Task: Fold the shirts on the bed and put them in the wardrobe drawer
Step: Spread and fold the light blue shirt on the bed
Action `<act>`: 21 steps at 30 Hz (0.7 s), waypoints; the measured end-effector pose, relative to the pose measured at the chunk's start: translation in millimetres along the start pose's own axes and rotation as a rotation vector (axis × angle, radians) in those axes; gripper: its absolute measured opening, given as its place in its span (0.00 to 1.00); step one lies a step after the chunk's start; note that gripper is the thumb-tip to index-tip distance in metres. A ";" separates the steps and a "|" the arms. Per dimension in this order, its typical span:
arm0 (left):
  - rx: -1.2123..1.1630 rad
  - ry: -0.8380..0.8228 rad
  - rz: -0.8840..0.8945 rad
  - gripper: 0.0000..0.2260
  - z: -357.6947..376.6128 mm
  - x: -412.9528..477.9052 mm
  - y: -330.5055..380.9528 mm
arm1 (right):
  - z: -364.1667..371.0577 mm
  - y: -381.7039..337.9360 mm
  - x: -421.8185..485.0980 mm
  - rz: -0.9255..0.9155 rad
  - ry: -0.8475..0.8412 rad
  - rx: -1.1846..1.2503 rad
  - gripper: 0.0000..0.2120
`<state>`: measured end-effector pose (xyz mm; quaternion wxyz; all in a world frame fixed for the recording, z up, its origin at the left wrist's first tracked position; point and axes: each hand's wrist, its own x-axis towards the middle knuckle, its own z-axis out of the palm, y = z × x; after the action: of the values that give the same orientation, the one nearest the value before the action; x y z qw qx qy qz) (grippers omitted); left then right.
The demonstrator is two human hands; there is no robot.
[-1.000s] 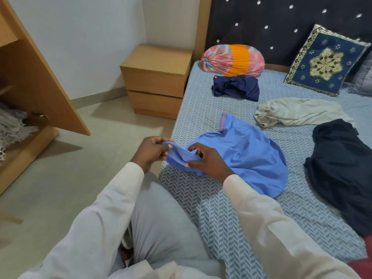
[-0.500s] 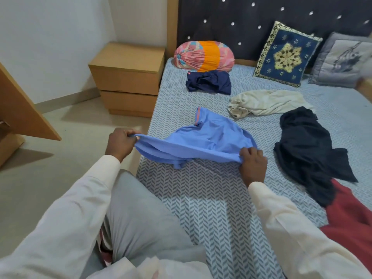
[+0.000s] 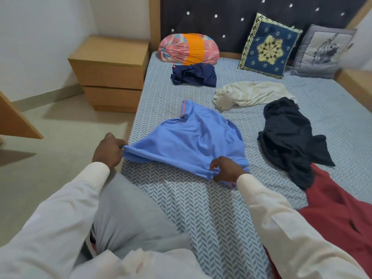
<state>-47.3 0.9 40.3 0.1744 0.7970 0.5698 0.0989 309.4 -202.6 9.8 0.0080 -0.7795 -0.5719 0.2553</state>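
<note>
A light blue polo shirt (image 3: pixel 193 141) lies spread on the bed (image 3: pixel 201 208), collar pointing away from me. My left hand (image 3: pixel 109 150) grips its near left corner at the bed's edge. My right hand (image 3: pixel 226 169) pinches the hem at the near right. Further back lie a crumpled navy shirt (image 3: pixel 194 76), a cream shirt (image 3: pixel 249 93), a black garment (image 3: pixel 287 135) and a dark red garment (image 3: pixel 342 210) at the right.
A wooden two-drawer nightstand (image 3: pixel 112 73) stands left of the bed. An open wooden wardrobe door (image 3: pixel 14 121) juts in at the far left. A pink-orange bolster (image 3: pixel 188 49) and two cushions (image 3: pixel 269 46) lean at the headboard.
My hands have drawn apart and pulled the blue shirt's hem out flat. Since half a second ago my right hand has shifted left along the hem. The view swung right.
</note>
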 end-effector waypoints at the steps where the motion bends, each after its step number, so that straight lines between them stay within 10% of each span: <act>1: 0.011 0.001 0.009 0.12 -2.1 -0.8 -0.1 | 5.3 -2.7 1.0 -0.011 0.006 -0.017 0.17; 11: 0.124 -0.223 -0.111 0.12 -5.8 -6.1 -3.0 | 6.2 -2.1 19.8 0.048 -0.206 -0.288 0.13; 21: -0.035 -0.271 -0.151 0.06 -20.3 32.2 31.8 | -53.5 4.8 61.9 0.118 -0.019 -0.147 0.14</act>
<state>-16.1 25.4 70.1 0.2705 0.7549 0.5973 -0.0131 348.8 -134.0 30.7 -0.0698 -0.8080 -0.5421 0.2202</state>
